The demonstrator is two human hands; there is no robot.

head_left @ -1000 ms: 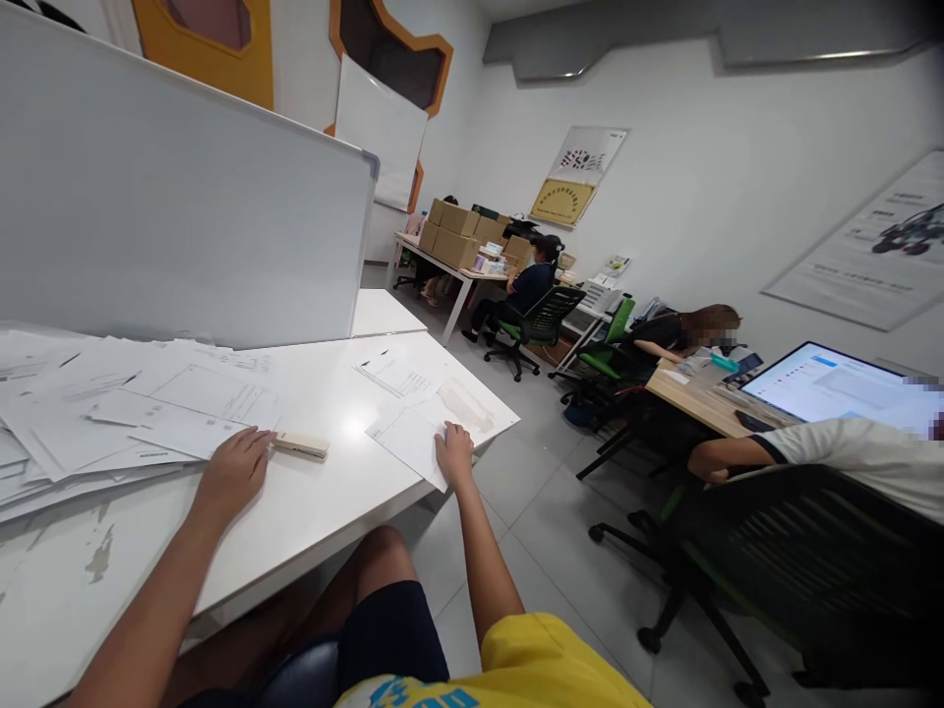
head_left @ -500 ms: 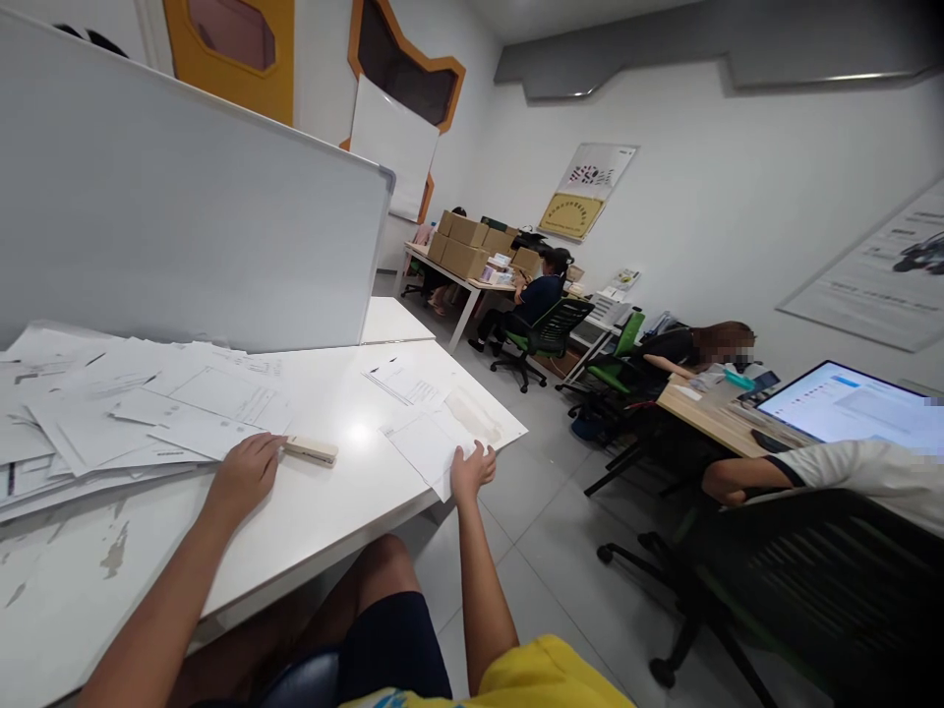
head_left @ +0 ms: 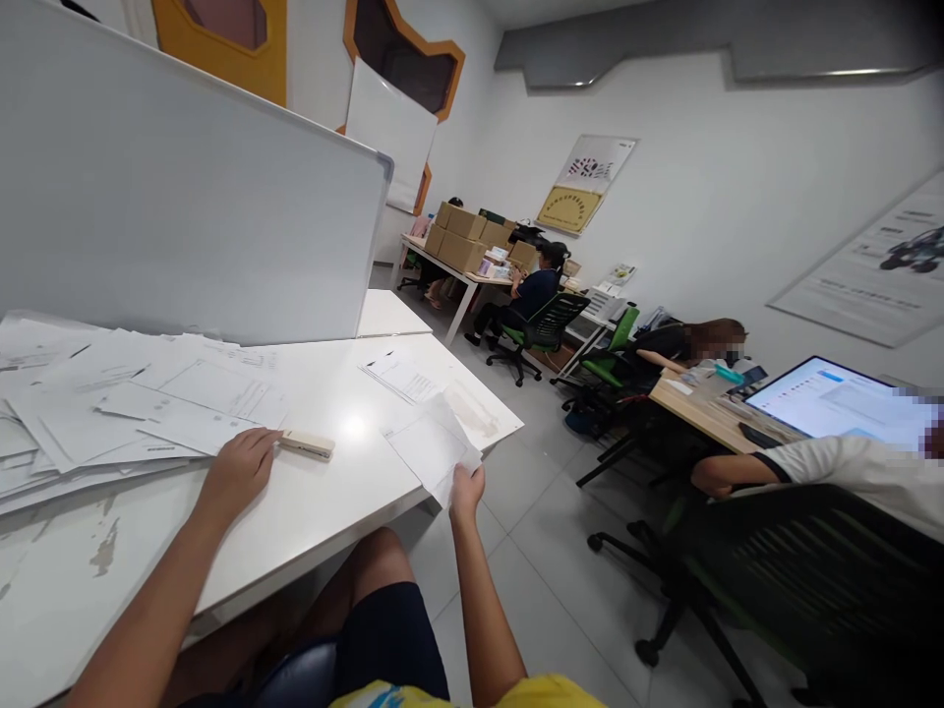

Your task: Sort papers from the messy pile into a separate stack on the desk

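At the white table's (head_left: 317, 511) right edge, the right hand (head_left: 467, 489) pinches one sheet (head_left: 432, 447), lifted at its corner, while the left hand (head_left: 237, 470) rests flat beside the stapler (head_left: 306, 444), many papers (head_left: 133, 408) unsorted.

Even, soft indoor light from overhead; room bright, no hard shadows. Small glare spot on the white table (head_left: 352, 427) at frame centre. Monitor (head_left: 841, 403) at right glows, slightly overexposed. Wide-angle bending at the edges: whiteboard (head_left: 184, 206) and walls slant. Lower right corner dark; faces pixelated. Focus otherwise fair.
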